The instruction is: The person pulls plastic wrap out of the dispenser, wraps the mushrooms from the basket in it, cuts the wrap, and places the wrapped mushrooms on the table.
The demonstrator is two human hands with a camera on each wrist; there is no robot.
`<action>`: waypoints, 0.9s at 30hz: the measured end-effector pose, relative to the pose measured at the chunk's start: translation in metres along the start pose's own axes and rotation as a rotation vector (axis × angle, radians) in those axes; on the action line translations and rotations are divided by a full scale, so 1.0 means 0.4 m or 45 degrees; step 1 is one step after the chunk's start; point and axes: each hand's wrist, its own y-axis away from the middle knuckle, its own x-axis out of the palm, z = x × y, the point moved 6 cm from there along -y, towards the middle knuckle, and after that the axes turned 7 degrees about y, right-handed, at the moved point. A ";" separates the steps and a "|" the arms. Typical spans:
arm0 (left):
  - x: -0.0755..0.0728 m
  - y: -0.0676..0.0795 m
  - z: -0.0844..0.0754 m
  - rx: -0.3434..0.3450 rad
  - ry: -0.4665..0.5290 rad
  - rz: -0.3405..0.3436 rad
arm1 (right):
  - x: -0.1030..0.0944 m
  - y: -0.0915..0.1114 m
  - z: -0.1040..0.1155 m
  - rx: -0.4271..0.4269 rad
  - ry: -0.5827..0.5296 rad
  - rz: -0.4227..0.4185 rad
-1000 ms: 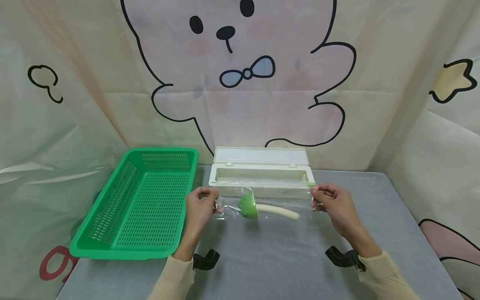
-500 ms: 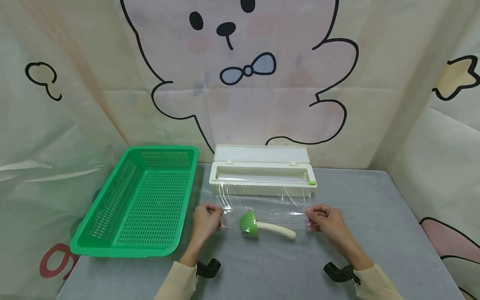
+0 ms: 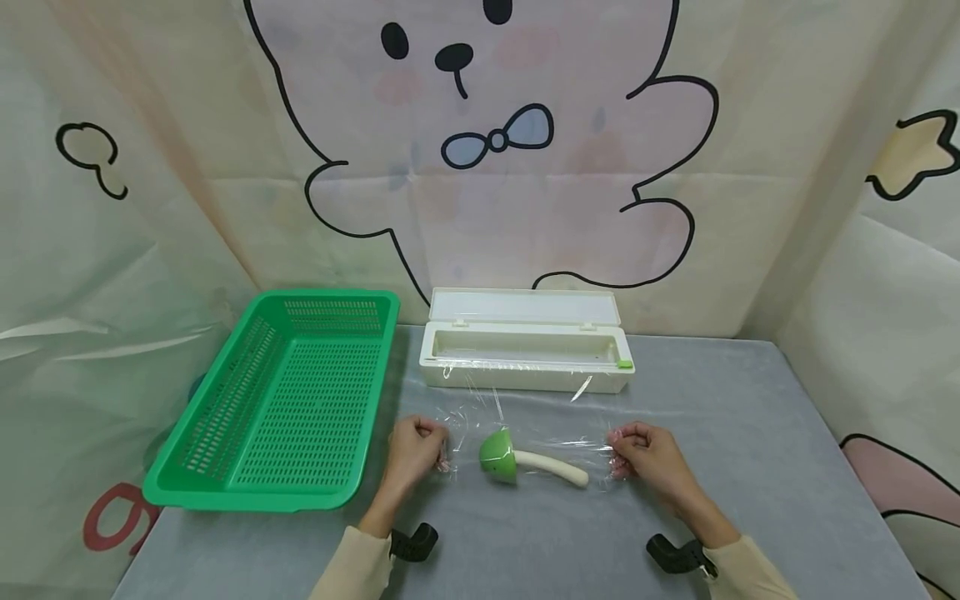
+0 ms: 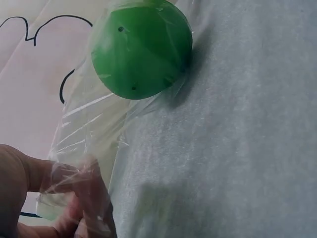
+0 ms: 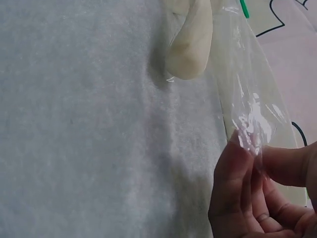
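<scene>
My left hand [image 3: 414,447] pinches one side of a sheet of clear cling film [image 3: 467,421], seen creased at the fingertips in the left wrist view. Opposite it, my right hand [image 3: 651,454] pinches the other side of the film between thumb and fingers. Between the hands, low over the grey table, is a mushroom-shaped thing with a green dome [image 4: 141,54] and a curved cream stem [image 3: 551,467]; the film covers it. Small dark holes dot the dome. From the hands, the film runs back to the front edge of a white cling film dispenser [image 3: 525,379].
The dispenser's lid [image 3: 525,307] stands raised against the backdrop, and a small green slider [image 3: 625,364] sits at its right end. To the left is a green slotted basket [image 3: 270,500]. A printed fabric backdrop [image 3: 765,167] encloses the table [image 3: 570,542].
Both hands have moved toward me and down, drawing the film out from the dispenser. The mushroom-shaped thing has come nearer with them. The grips on the film stay.
</scene>
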 end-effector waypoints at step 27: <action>0.008 -0.023 0.037 -0.191 0.367 0.056 | 0.015 -0.003 0.005 -0.084 0.031 -0.080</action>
